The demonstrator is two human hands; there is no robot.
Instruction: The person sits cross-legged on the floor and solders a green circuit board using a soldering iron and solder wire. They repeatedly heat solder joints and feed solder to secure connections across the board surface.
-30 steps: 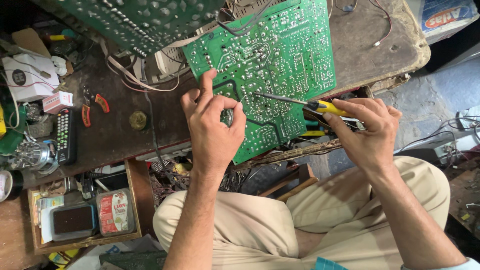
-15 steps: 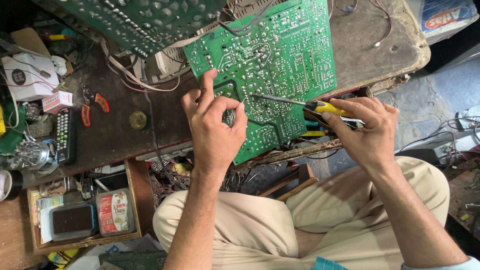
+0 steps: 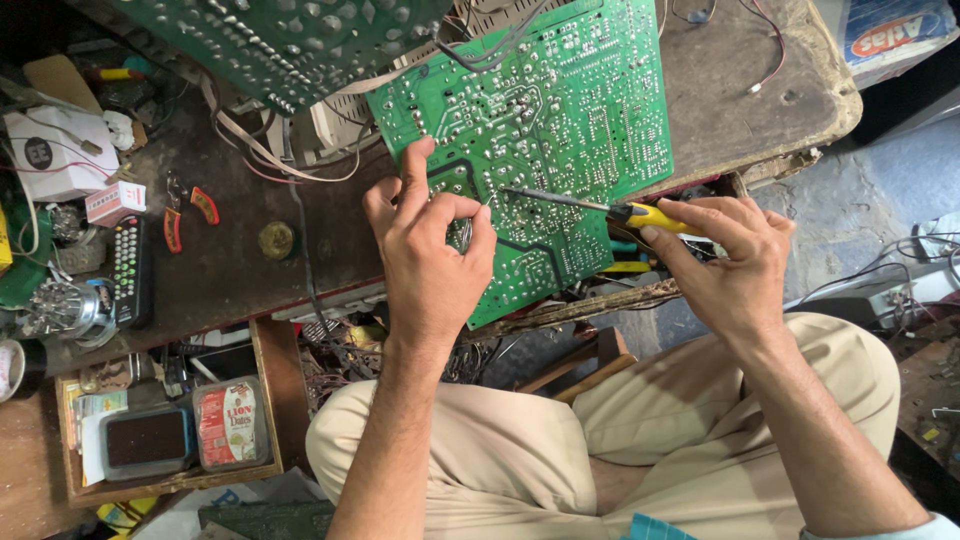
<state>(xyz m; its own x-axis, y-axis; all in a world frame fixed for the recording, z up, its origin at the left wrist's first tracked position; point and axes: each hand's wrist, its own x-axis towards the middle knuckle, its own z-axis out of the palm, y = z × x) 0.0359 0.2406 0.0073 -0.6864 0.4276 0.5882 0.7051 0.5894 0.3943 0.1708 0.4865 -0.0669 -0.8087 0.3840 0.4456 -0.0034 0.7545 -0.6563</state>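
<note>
Far left on dark wooden workbench (image 3: 230, 270): white box (image 3: 55, 150), black remote control (image 3: 131, 270), red-handled pliers (image 3: 188, 212), small round brass-coloured tin (image 3: 276, 240). Below bench edge, open wooden drawer (image 3: 268, 400) holding a dark case and a red-and-white packet.

Centre: left hand (image 3: 430, 265) resting on solder side of green circuit board (image 3: 560, 120), index finger stretched up along board, thumb and remaining fingers pinched together on a small part at board surface; part itself too hidden to identify. Board lying tilted, lower corner overhanging bench front, above knees in beige trousers (image 3: 520, 450). Second green board (image 3: 280, 40) at top, overlapping upper left of first, ribbon wires beneath.

Right of centre: yellow-handled screwdriver (image 3: 600, 207), shaft pointing left, tip touching board just beside left fingertips. Right hand (image 3: 725, 265) closed around handle, off board's right edge, thumb and forefinger gripping near yellow collar.

Far right: concrete floor, loose cables, grey device.
</note>
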